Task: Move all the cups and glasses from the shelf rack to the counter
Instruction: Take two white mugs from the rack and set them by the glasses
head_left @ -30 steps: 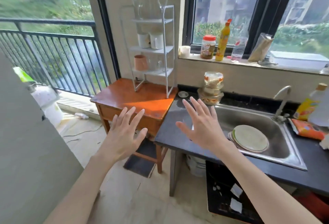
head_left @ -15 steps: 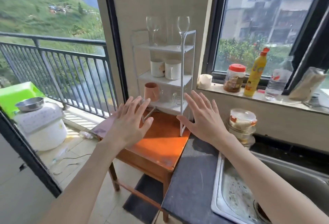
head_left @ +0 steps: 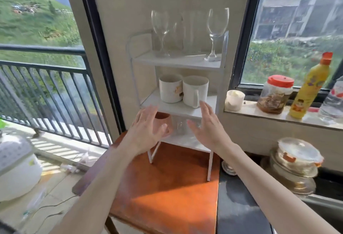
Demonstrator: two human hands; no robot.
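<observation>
A white three-tier shelf rack [head_left: 221, 70] stands on an orange wooden table [head_left: 167, 187]. Its top tier holds two wine glasses [head_left: 160, 29] [head_left: 217, 29] with clear tumblers [head_left: 191, 33] between them. Two white mugs [head_left: 170, 88] [head_left: 194, 90] sit on the middle tier. On the bottom tier are a terracotta cup [head_left: 163, 120] and small clear glasses [head_left: 180, 126], partly hidden by my hands. My left hand [head_left: 146, 131] is open in front of the terracotta cup. My right hand [head_left: 207, 128] is open beside it, in front of the bottom tier. The dark counter [head_left: 237, 206] lies to the right.
On the windowsill stand a small white cup [head_left: 234, 100], a red-lidded jar [head_left: 276, 94], a yellow bottle [head_left: 310, 88] and a water bottle [head_left: 334, 102]. Stacked glass containers [head_left: 295, 161] sit at the counter's back. A white rice cooker [head_left: 16, 167] is on the balcony floor, left.
The view has closed in on the rack. Both open hands have moved forward and now sit right in front of the bottom tier.
</observation>
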